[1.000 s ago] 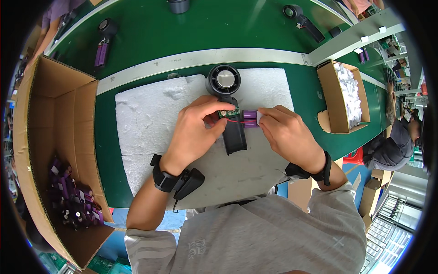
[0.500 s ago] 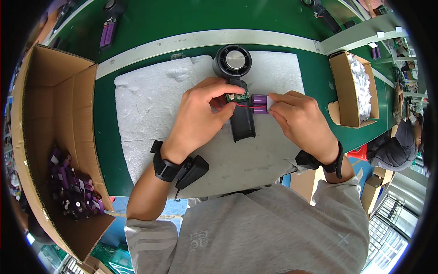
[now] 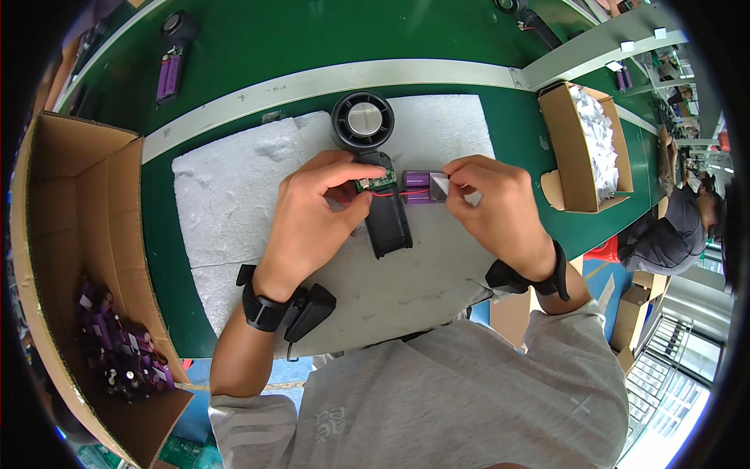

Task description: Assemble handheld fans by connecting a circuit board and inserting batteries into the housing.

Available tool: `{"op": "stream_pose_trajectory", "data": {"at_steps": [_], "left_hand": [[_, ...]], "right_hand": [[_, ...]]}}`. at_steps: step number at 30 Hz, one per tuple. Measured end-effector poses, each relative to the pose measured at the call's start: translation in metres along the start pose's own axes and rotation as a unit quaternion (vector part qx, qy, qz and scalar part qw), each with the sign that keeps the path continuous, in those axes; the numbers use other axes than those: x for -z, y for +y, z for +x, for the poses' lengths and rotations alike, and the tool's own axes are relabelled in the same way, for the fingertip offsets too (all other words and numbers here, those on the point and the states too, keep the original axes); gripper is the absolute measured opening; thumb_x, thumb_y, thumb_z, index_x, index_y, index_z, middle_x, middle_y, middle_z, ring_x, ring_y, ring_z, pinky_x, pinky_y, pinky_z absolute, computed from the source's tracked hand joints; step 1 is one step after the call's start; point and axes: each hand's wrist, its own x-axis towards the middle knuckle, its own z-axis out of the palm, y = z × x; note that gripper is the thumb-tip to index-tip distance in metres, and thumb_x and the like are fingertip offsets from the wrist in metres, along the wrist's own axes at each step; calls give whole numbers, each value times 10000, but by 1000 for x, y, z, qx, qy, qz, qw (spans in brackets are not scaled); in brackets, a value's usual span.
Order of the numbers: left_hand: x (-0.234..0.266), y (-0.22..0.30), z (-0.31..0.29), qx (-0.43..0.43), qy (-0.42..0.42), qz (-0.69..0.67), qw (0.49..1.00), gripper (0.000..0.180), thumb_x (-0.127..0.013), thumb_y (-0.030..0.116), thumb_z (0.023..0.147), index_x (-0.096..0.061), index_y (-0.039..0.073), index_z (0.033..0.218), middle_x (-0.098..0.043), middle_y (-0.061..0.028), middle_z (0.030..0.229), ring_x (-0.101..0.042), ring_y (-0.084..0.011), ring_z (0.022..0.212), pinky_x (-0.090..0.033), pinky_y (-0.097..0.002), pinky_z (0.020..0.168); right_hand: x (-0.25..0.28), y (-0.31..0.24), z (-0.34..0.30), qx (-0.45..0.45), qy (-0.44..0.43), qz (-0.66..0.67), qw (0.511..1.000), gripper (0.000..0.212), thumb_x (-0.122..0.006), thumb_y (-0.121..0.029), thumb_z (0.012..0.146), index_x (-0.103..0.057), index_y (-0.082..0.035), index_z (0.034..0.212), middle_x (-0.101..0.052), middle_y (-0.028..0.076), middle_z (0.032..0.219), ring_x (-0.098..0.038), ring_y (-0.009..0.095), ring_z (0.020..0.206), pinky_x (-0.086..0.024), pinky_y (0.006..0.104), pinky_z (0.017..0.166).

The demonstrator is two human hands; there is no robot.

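A black handheld fan point(image 3: 364, 119) lies on the foam mat with its handle shell point(image 3: 389, 227) pointing toward me. My left hand point(image 3: 308, 211) pinches the small green circuit board point(image 3: 378, 181) on the handle between thumb and forefinger. A red wire point(image 3: 402, 192) runs from the board to a purple battery pack point(image 3: 418, 180) just right of the handle. On the pack's right end sits a grey-white square patch point(image 3: 439, 186), with a paler triangular corner showing. The thumb and forefinger of my right hand point(image 3: 500, 203) are closed at that patch's edge.
At left, a tall cardboard box point(image 3: 86, 195) holds several purple battery packs point(image 3: 125, 344). A smaller carton point(image 3: 566, 148) of white pieces point(image 3: 598, 144) stands at right. Beyond the pale rail point(image 3: 312, 84) lie another fan point(image 3: 178, 31) and a black fan part point(image 3: 539, 30). A person point(image 3: 676, 230) sits far right.
The view has shifted, so the bench appears further left and lower. My right fingers have moved slightly up the patch, whose pale triangular corner now shows. My left hand keeps its grip on the board.
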Motion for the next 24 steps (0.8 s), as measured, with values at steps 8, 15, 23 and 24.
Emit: {"op": "stream_pose_trajectory", "data": {"at_steps": [8, 15, 23, 24], "left_hand": [[8, -1, -1, -6, -35, -5, 999, 343, -642, -80, 772, -700, 66, 1077, -585, -142, 1163, -628, -131, 852, -510, -227, 722], [4, 3, -3, 38, 0, 12, 999, 342, -644, -84, 741, -709, 73, 1038, -607, -122, 1067, -627, -156, 791, -516, -243, 702], [-1, -10, -1, 12, 14, -27, 999, 315, -649, -85, 719, -711, 66, 988, -624, -81, 923, -607, -164, 691, -507, -263, 648], [0, 1, -3, -3, 13, -23, 1000, 308, -650, -85, 717, -710, 63, 980, -624, -76, 898, -602, -164, 678, -505, -266, 638]], "right_hand": [[165, 113, -14, -299, 109, -296, 901, 215, -642, -171, 874, -704, 23, 942, -670, 59, 705, -614, 103, 606, -468, 222, 569], [209, 250, 88, -134, 62, -351, 925, 311, -552, -147, 907, -607, -34, 1192, -694, 77, 852, -635, 165, 704, -500, 327, 632], [254, 645, 196, -167, 9, 301, 939, 478, -532, -342, 944, -494, -54, 1323, -559, 144, 1263, -534, 283, 1153, -378, 379, 1010], [260, 636, 210, -213, 0, 416, 884, 533, -530, -368, 943, -451, -69, 1378, -511, 138, 1342, -491, 288, 1225, -325, 392, 1104]]}}
